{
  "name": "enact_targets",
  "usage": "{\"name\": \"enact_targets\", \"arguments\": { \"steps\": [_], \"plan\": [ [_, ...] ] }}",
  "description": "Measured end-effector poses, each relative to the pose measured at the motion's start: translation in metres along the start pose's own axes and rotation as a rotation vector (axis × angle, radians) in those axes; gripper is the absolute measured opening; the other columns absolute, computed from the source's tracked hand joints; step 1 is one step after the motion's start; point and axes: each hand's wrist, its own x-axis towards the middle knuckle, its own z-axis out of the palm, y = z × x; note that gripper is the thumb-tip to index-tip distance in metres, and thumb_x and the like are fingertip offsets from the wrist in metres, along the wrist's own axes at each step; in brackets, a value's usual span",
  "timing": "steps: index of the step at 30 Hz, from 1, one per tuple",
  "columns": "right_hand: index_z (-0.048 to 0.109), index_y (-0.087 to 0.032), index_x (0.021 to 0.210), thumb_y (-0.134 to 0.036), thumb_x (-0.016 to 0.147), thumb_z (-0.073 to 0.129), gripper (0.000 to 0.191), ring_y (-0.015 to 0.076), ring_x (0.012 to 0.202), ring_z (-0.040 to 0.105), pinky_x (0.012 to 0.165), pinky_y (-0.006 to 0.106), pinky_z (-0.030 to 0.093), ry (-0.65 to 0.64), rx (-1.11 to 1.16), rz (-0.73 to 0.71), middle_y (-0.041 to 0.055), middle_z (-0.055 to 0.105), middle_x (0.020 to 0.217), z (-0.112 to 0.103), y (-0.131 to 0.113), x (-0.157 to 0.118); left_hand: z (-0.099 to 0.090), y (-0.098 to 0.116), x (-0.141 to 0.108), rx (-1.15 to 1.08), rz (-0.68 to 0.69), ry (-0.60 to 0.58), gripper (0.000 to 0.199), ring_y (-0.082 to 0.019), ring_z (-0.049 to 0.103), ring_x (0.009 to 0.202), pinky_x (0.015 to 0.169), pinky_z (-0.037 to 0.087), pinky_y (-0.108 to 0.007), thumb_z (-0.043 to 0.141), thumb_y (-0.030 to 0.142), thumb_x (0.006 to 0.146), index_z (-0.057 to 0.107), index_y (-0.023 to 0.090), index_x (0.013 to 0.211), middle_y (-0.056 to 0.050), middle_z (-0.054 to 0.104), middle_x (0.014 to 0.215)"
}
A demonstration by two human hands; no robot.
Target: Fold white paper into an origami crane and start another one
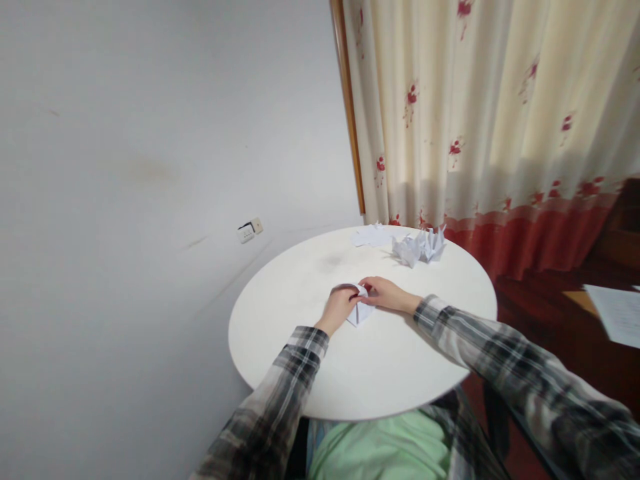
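Observation:
A small folded white paper (359,315) lies near the middle of the round white table (280,333). My left hand (341,305) is on its left side, fingers bent and closed on the paper's upper part. From the right, my right hand (387,293) pinches the paper's right edge between thumb and fingers. The fingertips of both hands nearly meet over the paper. A lower corner of the paper points toward me, with a fold line down its middle.
Several folded paper figures (420,248) stand at the table's back right. Flat white sheets (371,235) lie beside them at the back edge. A wall with a socket (246,233) is at the left, a flowered curtain (480,133) behind. Printed paper (617,317) lies at the far right.

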Motion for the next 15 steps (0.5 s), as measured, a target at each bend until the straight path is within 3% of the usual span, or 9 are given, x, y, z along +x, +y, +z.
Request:
{"name": "enact_targets", "arguments": {
  "steps": [15],
  "plan": [
    [0.054, -0.016, 0.098, -0.037, 0.073, 0.055, 0.033, 0.0146, 0.074, 0.052, 0.07, 0.027, 0.04, -0.009, -0.012, 0.012, 0.0048, 0.06, 0.083, -0.0013, -0.0024, 0.0003, -0.0043, 0.005, 0.0004, -0.026, -0.015, -0.006, 0.012, -0.012, 0.053, 0.067, 0.065, 0.039, -0.023, 0.054, 0.021, 0.074, 0.065, 0.015, 0.074, -0.002, 0.062, 0.07]
  ]
}}
